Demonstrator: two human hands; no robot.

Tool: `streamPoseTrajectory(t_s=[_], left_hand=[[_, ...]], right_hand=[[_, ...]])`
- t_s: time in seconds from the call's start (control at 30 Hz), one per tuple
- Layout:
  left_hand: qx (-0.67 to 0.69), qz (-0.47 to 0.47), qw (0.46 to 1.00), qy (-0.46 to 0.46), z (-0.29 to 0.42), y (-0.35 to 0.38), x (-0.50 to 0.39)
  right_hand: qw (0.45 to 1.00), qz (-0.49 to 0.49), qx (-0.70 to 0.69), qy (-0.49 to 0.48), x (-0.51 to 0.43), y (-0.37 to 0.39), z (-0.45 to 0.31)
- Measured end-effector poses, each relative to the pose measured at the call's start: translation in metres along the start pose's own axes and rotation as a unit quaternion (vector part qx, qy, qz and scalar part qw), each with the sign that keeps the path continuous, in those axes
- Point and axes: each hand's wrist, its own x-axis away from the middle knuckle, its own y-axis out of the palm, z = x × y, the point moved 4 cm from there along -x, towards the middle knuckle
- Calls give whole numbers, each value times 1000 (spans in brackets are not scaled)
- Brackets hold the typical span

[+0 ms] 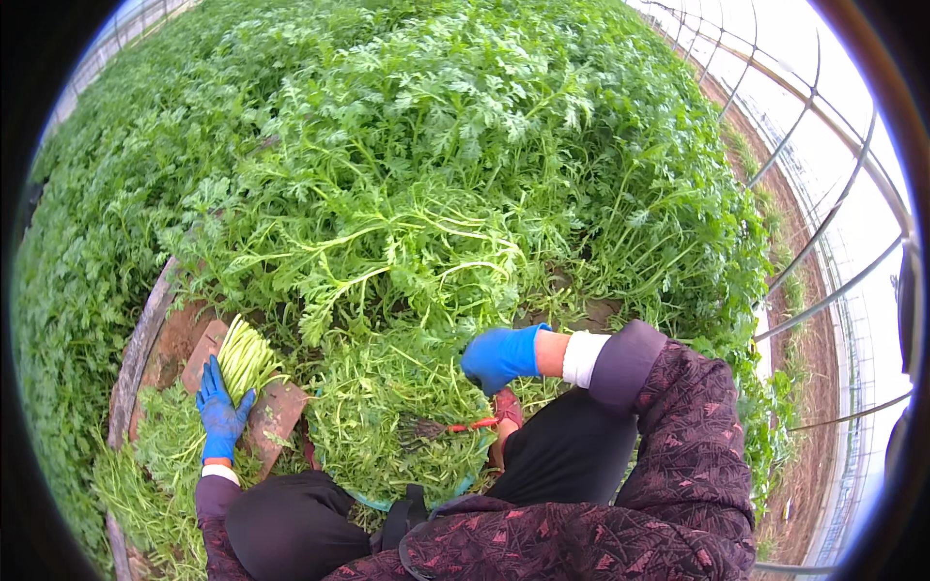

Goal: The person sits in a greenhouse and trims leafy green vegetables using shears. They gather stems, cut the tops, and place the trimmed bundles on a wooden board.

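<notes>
My left hand (220, 415), in a blue glove, lies with fingers straight and thumb spread against a bunch of pale green cut stems (245, 357). The bunch rests on a brown board (275, 417), its cut ends pointing away from me. In a matching glove, my right hand (500, 359) is bent downward over the right edge of a leafy pile (392, 378). Its fingers are mostly hidden, and what they hold cannot be made out. Below that hand, a bundle of thin dark strands (420, 430) lies on the pile beside a red strip or handle (472, 425).
Dense leafy green plants (465, 109) stand ahead, with some stems lying over. A teal rim (370, 501) borders the pile near my knees. More greens (156, 486) lie at the left, by a weathered curved plank (149, 327). Greenhouse hoops (835, 181) rise at the right.
</notes>
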Motion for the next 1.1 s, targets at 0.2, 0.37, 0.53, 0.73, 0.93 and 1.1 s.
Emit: streamPoseTrajectory(t_s=[0.2,0.37,0.53,0.73,0.93,1.1], left_hand=[[90,-56,992,69,10,-74,-18],[131,-14,980,152,155,-163,-76],[-43,-51,878,474,418,-116,-79],[-240,-229,729,599,591,70,-40],[-550,-67,631,543,554,121,-136],[-569,-25,652,501,534,76,-219]], right_hand=[[934,173,-185,253,84,107,123],[729,412,-462,291,89,192,173],[518,519,-608,304,39,218,209],[416,643,-555,325,16,221,224],[479,713,-351,373,25,183,261],[724,593,-83,343,-8,99,330]])
